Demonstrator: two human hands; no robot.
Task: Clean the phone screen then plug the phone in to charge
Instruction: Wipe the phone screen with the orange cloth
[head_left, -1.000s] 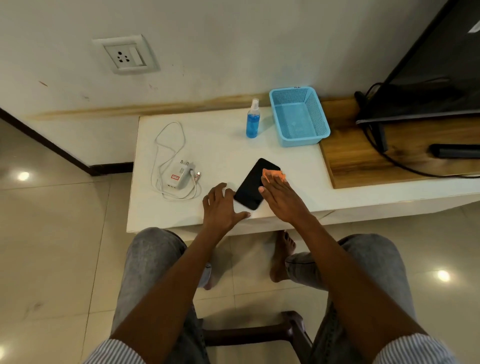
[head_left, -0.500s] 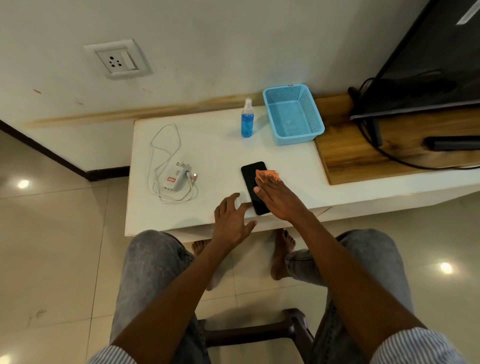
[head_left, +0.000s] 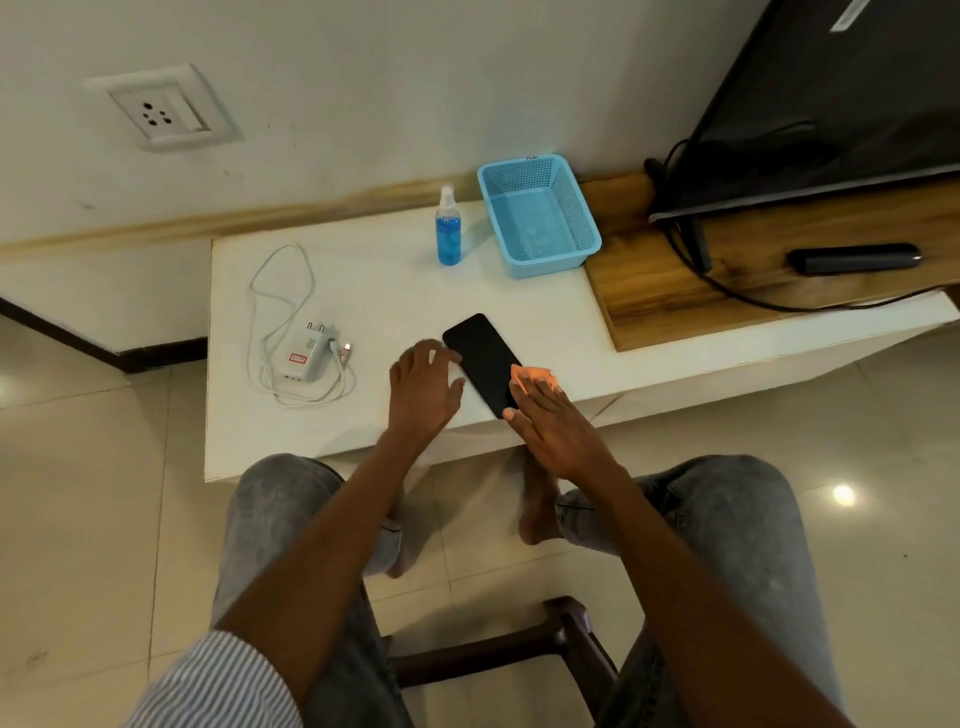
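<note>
The phone (head_left: 483, 358) lies flat and screen-up on the white tabletop (head_left: 395, 291), set diagonally near the front edge, between your two hands. Treat it as a stiff, thin slab with a slick glass face: light enough to skate across the smooth top if you push sideways, and breakable if it slides off that near edge. Steady it by its long side edges, never by pressing a bare fingertip onto the glass you are cleaning.

Your right hand (head_left: 550, 426) lies flat, fingers together, pressing a small orange cloth (head_left: 532, 375) against the phone's lower right part; it pins the cloth rather than gripping it. The cloth is soft and will bunch, so keep your fingers spread over it. Your left hand (head_left: 423, 387) is open with fingers splayed, its tips at the phone's left edge, bracing it; whether they truly touch is hard to tell.

Judging by this, wiping is under way and charging is not yet begun. To the left, well apart from the phone, sits the white charger (head_left: 309, 356) with its cable (head_left: 280, 291) looped around it, the plug end lying just beside the charger. At the back stand a blue spray bottle (head_left: 448, 234) and an empty blue basket (head_left: 540, 215). The wall socket (head_left: 158, 111) is up on the left.
</note>
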